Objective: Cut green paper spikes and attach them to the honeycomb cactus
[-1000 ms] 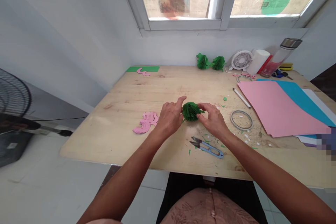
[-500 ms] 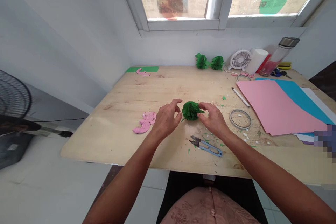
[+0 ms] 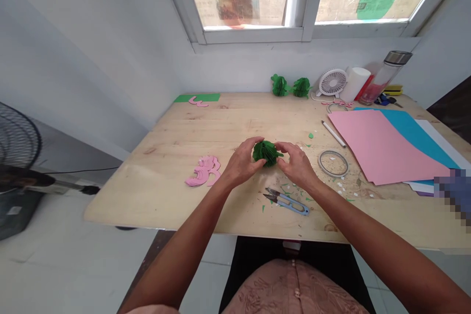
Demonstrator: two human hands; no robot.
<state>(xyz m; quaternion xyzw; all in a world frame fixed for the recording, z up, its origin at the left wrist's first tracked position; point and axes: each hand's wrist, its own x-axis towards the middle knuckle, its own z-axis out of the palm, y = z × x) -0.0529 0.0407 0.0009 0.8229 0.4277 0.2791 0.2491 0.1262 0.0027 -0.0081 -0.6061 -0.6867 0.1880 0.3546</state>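
Observation:
Between my two hands is a green folded-paper turtle point(image 3: 267, 153) with a rounded, many-layered shell, near the middle of the wooden table. My left hand point(image 3: 245, 161) curls round its left side, thumb at the front and fingers behind. My right hand point(image 3: 294, 162) holds its right edge, with thumb and fingers at a small flat part that sticks out. Just in front lie blue-handled thread snips point(image 3: 289, 202), among green and white paper scraps. Left of my left hand rests a pile of pink curved paper cut-outs point(image 3: 204, 171).
Two similar green paper turtles point(image 3: 290, 86) stand by the wall, beside a small white fan point(image 3: 332, 82) and a tilted bottle point(image 3: 386, 76). At right are coloured paper sheets point(image 3: 379, 147), a tape ring point(image 3: 333, 163) and a white pen point(image 3: 333, 134). A green strip point(image 3: 180, 98) lies far left.
My left hand has moved right and closed round the green paper turtle, from which it was apart before. My right hand stays at its right edge. The view has shifted slightly.

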